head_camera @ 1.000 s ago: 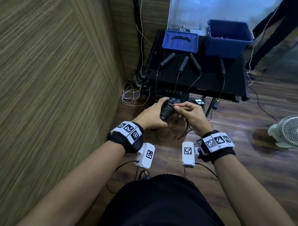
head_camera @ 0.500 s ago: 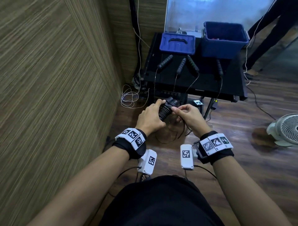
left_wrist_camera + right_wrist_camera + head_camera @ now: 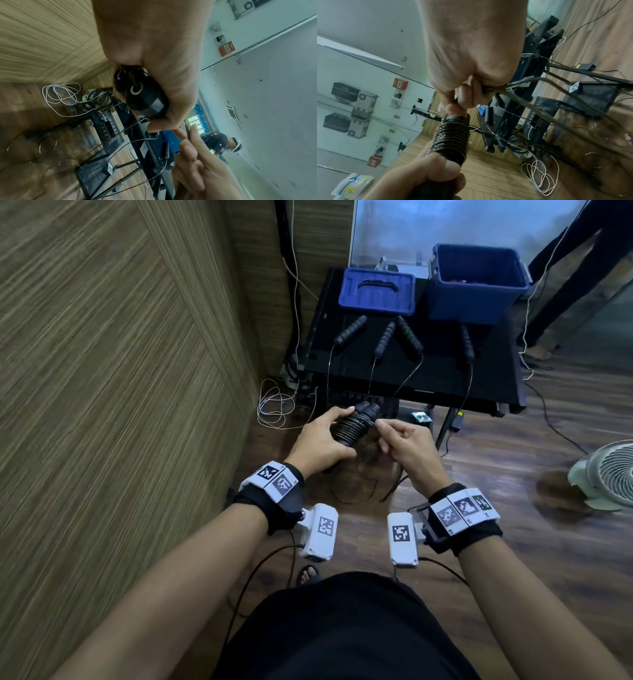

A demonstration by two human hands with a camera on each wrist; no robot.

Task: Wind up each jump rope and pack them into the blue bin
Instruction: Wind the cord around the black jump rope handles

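A black desk (image 3: pixel 428 378) stands against the far wall, and on its back right corner sits the blue bin (image 3: pixel 476 289), open at the top, with something red showing inside. The bin's blue lid (image 3: pixel 376 290) lies flat just to its left along the back edge. Four black rope handles (image 3: pixel 407 338) lie across the middle of the desk, their thin cords dropping over the front edge toward the wooden floor (image 3: pixel 548 542). A white fan (image 3: pixel 609 474) stands on the floor off to the right, and a loose white cable (image 3: pixel 274 407) is coiled on the floor by the desk's left front corner.

In front of the desk, the left hand (image 3: pixel 322 443) is curled round a pair of black handles held together, the bundle (image 3: pixel 352 428) wound with many turns of cord. The right hand (image 3: pixel 407 446) is closed in a fist on the loose cord (image 3: pixel 539 94) just beside the bundle's top end, fingertips pinching the strand, with the slack trailing down to the floor
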